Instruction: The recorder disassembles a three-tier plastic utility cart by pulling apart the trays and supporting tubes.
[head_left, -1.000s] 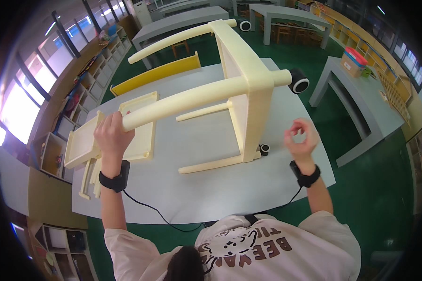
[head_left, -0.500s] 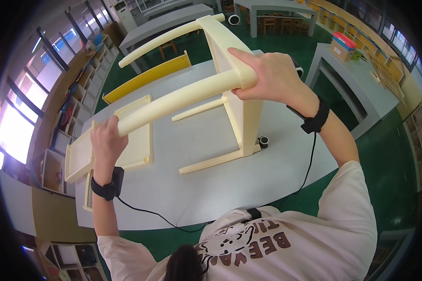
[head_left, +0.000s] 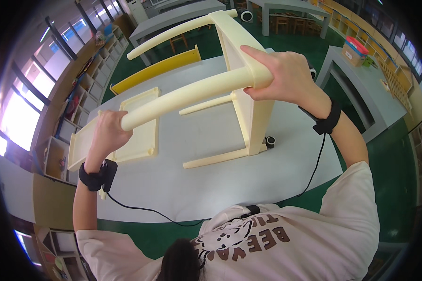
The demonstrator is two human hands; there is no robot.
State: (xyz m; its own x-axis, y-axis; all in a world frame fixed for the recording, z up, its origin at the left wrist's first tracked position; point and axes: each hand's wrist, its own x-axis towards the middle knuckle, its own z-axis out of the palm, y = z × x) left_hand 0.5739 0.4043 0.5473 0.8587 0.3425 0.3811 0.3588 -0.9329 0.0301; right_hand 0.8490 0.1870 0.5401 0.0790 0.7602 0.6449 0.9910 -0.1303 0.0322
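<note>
A cream plastic rolling cart base (head_left: pixel 260 117) rests on its side on the grey table, its long posts pointing left. One black-and-white caster (head_left: pixel 270 142) shows at its lower corner. My right hand (head_left: pixel 288 77) is closed round the upper near corner, the thumb lying along the panel. At the far end of the raised near post (head_left: pixel 187 98), my left hand (head_left: pixel 109 133) is closed with its fingers curled against the tip; the fingertips are hidden. Behind the post lies a shallow cream tray (head_left: pixel 147 136), and another cream tray (head_left: pixel 82 145) is partly covered by my left hand.
A yellow panel (head_left: pixel 157 70) stands along the far edge of the grey table (head_left: pixel 211 192). To the right, a side table (head_left: pixel 361 84) bears a box with a red lid (head_left: pixel 356 47). Cubby shelves (head_left: pixel 79 112) line the left wall. Thin black cables hang from both wristbands.
The whole scene has shifted slightly rightward in view. My left hand has turned at the post's tip and its forearm has swung outward to the left. The right hand keeps its hold.
</note>
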